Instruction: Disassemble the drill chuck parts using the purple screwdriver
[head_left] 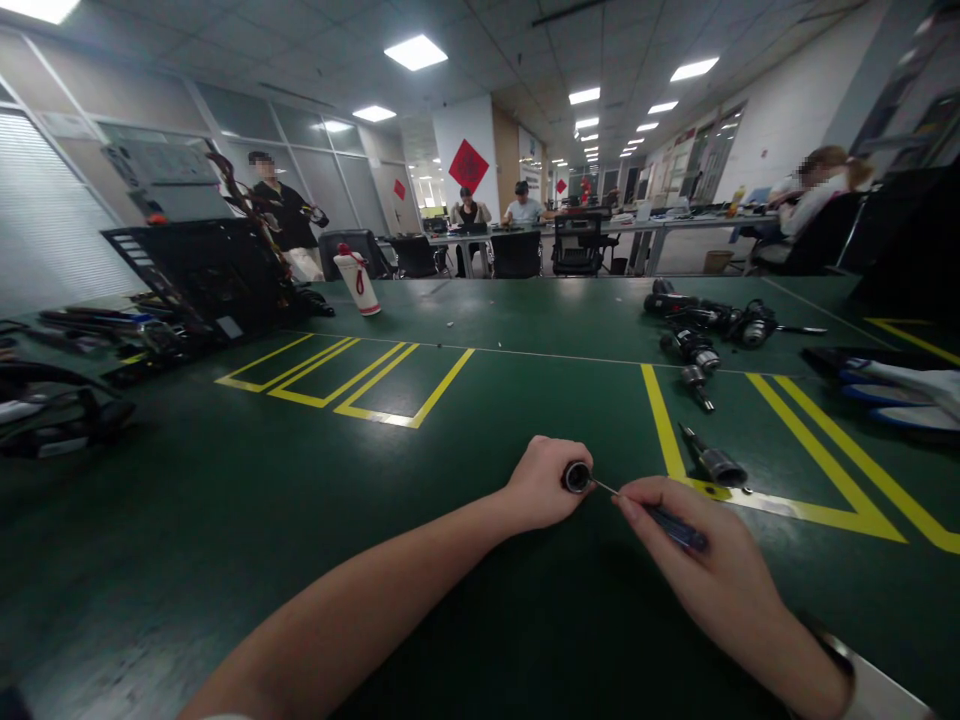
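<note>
**Screwdriver at the part, the work seems in its middle**

The left hand (551, 483) is closed around the part (576, 477), a short dark cylinder, and holds it just above the table (285, 520), with its round end turned to the viewer. The right hand (701, 550) grips the screwdriver (681, 528) by its blue handle, and the thin shaft comes to the right edge of the part. Whether the tip touches, or goes inside, I cannot tell.

As I judge, this step is started but not finished, because the tool is at the part now. To the right of the part, the chuck (721, 466) lies loose, its thin rod pointing away, so these two pieces are separate. Farther beyond the part, also to the right, are some dark tools (697, 350); nobody touches them.

About containers: the part has a hollow-looking end with a dark inside, and its content is not readable. The cup (360, 282) stands beyond the part, to the left; its inside is hidden. Far behind the part, to the right, is a bin (718, 262), too small for seeing what it holds.
</note>
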